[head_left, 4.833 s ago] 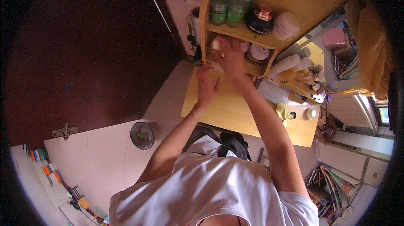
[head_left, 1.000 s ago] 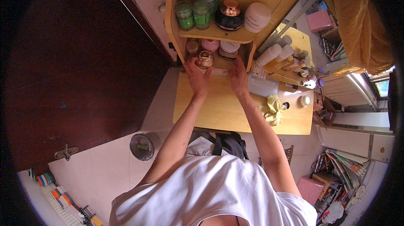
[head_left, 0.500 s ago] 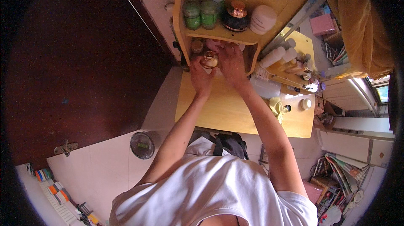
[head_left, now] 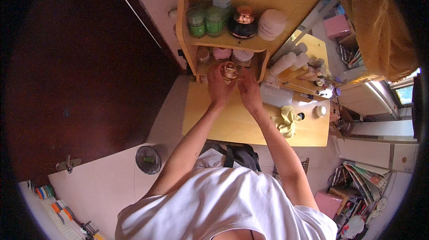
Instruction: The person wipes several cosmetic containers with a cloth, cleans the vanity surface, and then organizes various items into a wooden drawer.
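So there's this little amber glass jar (head_left: 229, 70) with a shiny gold-ish round top, sitting up at about 12 o'clock from the person's body, right at the mouth of the lower shelf opening. It looks upright, top facing the camera. The left hand (head_left: 219, 87) has its fingers wrapped on the jar from the 8 o'clock side, and the right hand (head_left: 248, 91) is just beside it at roughly 4 o'clock, fingertips up near the jar. Can't tell if the right one actually touches it, or whether the jar rests on anything.
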Motion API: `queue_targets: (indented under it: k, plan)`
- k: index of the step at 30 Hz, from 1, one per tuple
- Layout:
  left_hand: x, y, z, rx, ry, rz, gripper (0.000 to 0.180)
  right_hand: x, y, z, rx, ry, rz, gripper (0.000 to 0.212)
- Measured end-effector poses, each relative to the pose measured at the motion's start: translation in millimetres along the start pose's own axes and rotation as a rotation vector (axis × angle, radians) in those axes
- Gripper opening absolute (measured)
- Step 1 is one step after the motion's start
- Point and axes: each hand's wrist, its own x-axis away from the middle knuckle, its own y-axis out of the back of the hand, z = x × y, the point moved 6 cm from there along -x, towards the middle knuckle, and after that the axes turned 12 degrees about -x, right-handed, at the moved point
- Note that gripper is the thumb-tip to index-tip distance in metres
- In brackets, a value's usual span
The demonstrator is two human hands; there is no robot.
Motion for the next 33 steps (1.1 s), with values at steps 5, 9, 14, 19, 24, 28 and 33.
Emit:
queue_targets:
  k: [5,9,14,19,24,28,33]
  plan:
    - [3,-8,15,-0.014,0.179,0.082,0.072,9,15,-2,0.130,0.054,-0.031,0.042]
    - [0,-3,8,0.005,0.110,0.063,0.077,12,22,-7,0.058,0.010,-0.064,0.038]
    - [0,-4,18,-0.073,0.078,0.026,0.083,18,25,8,0.123,0.050,-0.031,0.034]
    - [46,7,48,-0.020,0.003,0.107,0.087,51,44,-8,-0.072,-0.206,0.088,0.040]
    - [29,29,68,0.095,0.013,-0.004,0.068,38,28,11,0.198,-0.012,0.093,0.041]
    - [-22,59,8,-0.290,-0.241,0.025,0.051,-3,-1,21,0.303,0.133,0.048,0.052]
    - [-46,45,-1,-0.801,-0.544,0.013,0.047,-23,-29,11,0.305,0.180,0.108,0.064]
